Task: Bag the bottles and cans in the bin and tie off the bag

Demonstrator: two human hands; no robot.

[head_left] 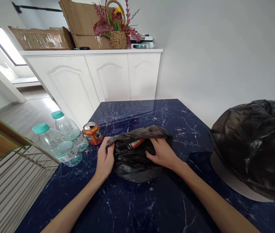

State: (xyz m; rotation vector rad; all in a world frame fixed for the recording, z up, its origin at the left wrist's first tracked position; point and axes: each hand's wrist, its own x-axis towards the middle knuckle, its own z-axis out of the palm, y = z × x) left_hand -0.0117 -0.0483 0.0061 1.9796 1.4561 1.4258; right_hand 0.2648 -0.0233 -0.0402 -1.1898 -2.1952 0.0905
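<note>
A small black plastic bag (137,158) lies on the dark blue marble table (152,204), its mouth held apart. My left hand (104,158) grips the bag's left edge. My right hand (163,153) grips the right side, fingers curled into the opening. Inside the bag an orange and white item (135,144) shows partly; I cannot make out what it is. An orange drink can (93,133) stands just left of the bag, close to my left hand.
Two clear water bottles with teal caps (59,145) (70,129) lie at the table's left edge. A bin lined with a large black bag (256,149) stands at the right. A wire rack (13,181) is at the lower left. White cabinets (103,77) stand behind.
</note>
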